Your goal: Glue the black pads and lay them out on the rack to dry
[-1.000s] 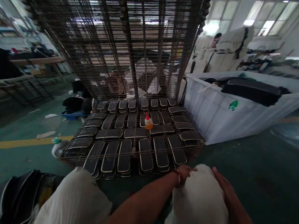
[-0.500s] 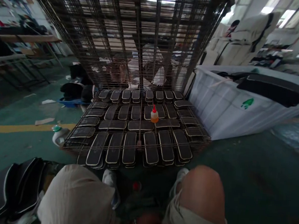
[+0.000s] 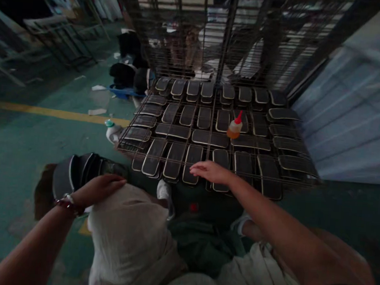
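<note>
My left hand (image 3: 104, 189) lies on my left knee with its fingers stretched out and nothing held. Out over the front edge of a wire rack (image 3: 179, 161) reaches my right hand (image 3: 210, 171), its fingers extended and somewhat together, with no object seen in them. Below and around it, dark oblong pieces with pale edging (image 3: 194, 153) lie in rows and stacks on the rack. A small squeeze bottle (image 3: 234, 129) with a red pointed cap and amber liquid stands upright on the pieces, beyond my right hand.
Beside my left knee is a pile of larger dark curved pieces (image 3: 62, 175). A white bottle with a green cap (image 3: 112, 132) stands at the rack's left corner. To the right rises a big whitish bin (image 3: 351, 119). A red object (image 3: 193, 208) lies between my feet.
My view has turned down and left. Both hands have come into sight, the left on my knee and the right over the rack's front. The bottle stays on the rack.
</note>
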A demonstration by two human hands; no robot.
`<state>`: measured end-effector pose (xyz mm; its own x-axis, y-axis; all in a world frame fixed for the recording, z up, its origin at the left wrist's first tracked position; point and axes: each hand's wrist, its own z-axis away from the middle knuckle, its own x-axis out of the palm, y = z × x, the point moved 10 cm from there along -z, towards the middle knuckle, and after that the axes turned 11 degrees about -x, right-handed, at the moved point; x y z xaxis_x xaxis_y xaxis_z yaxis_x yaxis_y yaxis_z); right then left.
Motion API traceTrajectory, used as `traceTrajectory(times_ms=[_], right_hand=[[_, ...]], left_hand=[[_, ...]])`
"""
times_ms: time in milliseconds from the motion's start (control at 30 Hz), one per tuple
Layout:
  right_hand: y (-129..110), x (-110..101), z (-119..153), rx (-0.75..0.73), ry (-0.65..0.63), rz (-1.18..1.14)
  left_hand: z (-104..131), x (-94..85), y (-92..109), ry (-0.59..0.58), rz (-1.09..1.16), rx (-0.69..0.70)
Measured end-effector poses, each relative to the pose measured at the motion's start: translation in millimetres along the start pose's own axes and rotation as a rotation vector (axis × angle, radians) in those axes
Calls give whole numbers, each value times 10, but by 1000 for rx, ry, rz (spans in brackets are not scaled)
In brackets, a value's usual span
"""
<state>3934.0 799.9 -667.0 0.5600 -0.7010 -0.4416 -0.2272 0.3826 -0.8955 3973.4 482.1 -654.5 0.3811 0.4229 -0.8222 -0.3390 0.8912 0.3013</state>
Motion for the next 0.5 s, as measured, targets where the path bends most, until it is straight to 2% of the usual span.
traceTrajectory(times_ms=[67,100,133,167,200,233,300,333,400,467,500], right_hand=[[-95,667,-346,-64,-105,-61],[-150,906,-451,-85,-120,-71],[-191,1043,-519,-94,-103,-67],[-202,1064,-555,-87,-56,-48],[-178,963,-557,-66,20,-14],[-114,742,-521,-28,124,35],[101,8,-315,87,410,182],[225,-445,-140,161,586,279],[451,-1260,231,290,882,455],[650,-1822,425,342,1016,574],[733,-2009,435,332,1029,624]], left_hand=[[14,-106,-159,62,-32,-38],[59,-170,-173,125,-61,-35],[133,-223,-154,189,-85,-24],[234,-253,-116,243,-92,-12],[358,-247,-76,273,-79,-4],[505,-197,-44,277,-41,-4],[844,61,-26,175,85,-37],[1031,283,-32,55,168,-60],[1460,854,21,-313,327,-33],[1859,1267,54,-623,533,46],[1961,1383,-25,-708,663,33]])
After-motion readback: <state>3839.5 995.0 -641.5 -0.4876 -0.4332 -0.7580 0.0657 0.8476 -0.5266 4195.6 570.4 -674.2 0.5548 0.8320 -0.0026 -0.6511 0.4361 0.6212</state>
